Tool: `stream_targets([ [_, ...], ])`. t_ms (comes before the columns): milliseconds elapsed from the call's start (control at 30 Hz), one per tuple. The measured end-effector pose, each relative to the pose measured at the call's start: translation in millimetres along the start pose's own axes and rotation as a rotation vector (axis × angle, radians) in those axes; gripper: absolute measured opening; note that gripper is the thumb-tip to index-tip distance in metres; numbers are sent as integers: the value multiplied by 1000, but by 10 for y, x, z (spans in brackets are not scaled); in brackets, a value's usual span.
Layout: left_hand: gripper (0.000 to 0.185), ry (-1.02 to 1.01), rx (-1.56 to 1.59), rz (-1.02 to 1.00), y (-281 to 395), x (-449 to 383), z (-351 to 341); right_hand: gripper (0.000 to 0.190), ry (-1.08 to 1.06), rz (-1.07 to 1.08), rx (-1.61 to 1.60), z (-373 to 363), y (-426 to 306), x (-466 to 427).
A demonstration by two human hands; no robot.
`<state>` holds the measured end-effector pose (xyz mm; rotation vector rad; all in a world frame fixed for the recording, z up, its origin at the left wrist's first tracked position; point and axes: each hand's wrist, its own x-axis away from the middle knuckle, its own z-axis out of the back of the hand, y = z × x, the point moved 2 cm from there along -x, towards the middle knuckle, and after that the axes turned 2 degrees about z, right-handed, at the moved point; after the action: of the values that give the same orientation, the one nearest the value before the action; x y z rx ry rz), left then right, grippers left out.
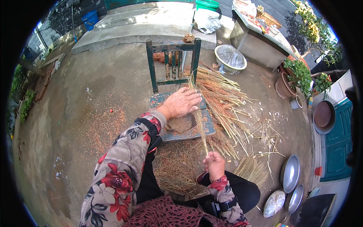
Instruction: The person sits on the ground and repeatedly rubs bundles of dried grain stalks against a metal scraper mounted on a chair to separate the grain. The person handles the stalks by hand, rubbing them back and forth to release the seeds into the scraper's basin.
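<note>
My left hand (183, 102) lies palm down across a thin bunch of dry broomcorn-like stalks (200, 124), its fingers stretched out over the seat of a worn green wooden chair (173, 137). The stem end of that bunch is pinched in my right hand (214, 164), just off the seat's near right edge. From there the stalks run over the seat to the chair's backrest (173, 46). Reddish seeds and husks are scattered over the seat, around a brown patch (181, 124). My left palm hides part of the bunch.
A large pile of seeded stalks (224, 90) lies right of the chair. Stripped stalks (252, 168) lie near my right knee, and loose straw (175, 167) covers the ground between my feet. Metal basins (290, 173) stand at lower right. A plastic-covered basin (231, 57) sits farther off.
</note>
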<state>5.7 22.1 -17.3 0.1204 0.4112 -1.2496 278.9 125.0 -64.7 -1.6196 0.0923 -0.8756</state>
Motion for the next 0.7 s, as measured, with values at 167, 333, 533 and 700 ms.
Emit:
stream_targets([
  [167, 59, -29, 14, -37, 2, 37, 4, 6, -8, 98, 25, -283, -135, -483],
  [333, 48, -396, -16, -108, 2, -5, -47, 7, -15, 343, 97, -777, -79, -809],
  [533, 44, -507, -52, -45, 20, -32, -56, 9, -17, 259, 160, -290, 249, -169],
  [700, 40, -205, 12, -44, -1, -10, -21, 3, 9, 149, 0, -66, 284, 9],
])
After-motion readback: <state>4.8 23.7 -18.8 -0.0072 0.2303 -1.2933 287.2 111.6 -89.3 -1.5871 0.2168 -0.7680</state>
